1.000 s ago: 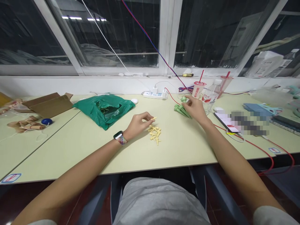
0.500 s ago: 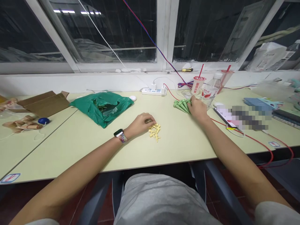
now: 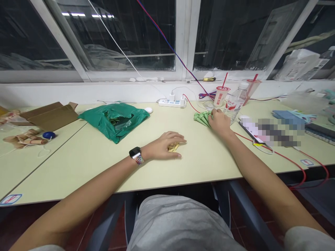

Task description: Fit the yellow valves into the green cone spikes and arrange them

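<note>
My left hand (image 3: 167, 145), with a watch on its wrist, hovers low over a small pile of pale yellow plastic pieces (image 3: 173, 147). Its thumb and fingers are spread apart around the pile, hiding much of it. Farther back on the right, my right hand (image 3: 219, 122) is closed at the right end of a row of green cone-shaped pieces (image 3: 201, 118). Its fingers curl over the nearest of these and partly cover it.
A torn green plastic bag (image 3: 115, 120) lies left of my hands. Behind my right hand stand a paper cup (image 3: 221, 97) and a plastic bottle (image 3: 235, 103). A power strip (image 3: 171, 103) sits by the wall; a phone (image 3: 251, 130) and red cable lie to the right.
My left hand has opened and shifted right and slightly toward me, now spanning the yellow pile. My right hand stays at the green pieces, its fingers slightly shifted.
</note>
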Available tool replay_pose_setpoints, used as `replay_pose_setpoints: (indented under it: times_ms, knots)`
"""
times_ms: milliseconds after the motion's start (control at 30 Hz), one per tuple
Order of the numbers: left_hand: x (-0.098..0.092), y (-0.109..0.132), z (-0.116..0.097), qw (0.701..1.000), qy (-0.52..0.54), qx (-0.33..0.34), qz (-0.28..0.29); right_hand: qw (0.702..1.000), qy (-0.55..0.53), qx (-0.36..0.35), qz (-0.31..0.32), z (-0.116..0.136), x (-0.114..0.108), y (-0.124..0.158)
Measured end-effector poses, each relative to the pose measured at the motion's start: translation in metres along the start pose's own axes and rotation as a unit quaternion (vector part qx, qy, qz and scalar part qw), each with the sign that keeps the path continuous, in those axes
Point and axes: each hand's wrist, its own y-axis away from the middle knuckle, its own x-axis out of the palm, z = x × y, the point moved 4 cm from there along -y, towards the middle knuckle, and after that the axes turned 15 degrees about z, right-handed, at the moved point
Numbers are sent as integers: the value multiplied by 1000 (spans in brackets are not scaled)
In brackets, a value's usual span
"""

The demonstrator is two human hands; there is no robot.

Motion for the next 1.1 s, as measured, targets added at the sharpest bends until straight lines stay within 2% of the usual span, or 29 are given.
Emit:
replay_pose_setpoints:
  times_ms: [133,400,633,800,967,1100]
  knots:
    - [4,-3,-3,1000,-21,1,21,1000,-16,-15,-12,5,-2,4]
    - [1,-2,5,999,28,-11,-25,997,-44,-52,-48,10,-5,8]
    - [1,-1,4,1000,-5,-21,-19,989,-66,-92,-90,13,-3,9]
    - [1,-3,8,999,8,-23,-24,964,-113,-219,-95,35,0,23]
    - [2,-3,13,999,11,-36,-38,914,-179,-364,-17,78,11,54]
    - [1,-3,19,996,36,-53,-66,878,-214,-426,36,103,21,72]
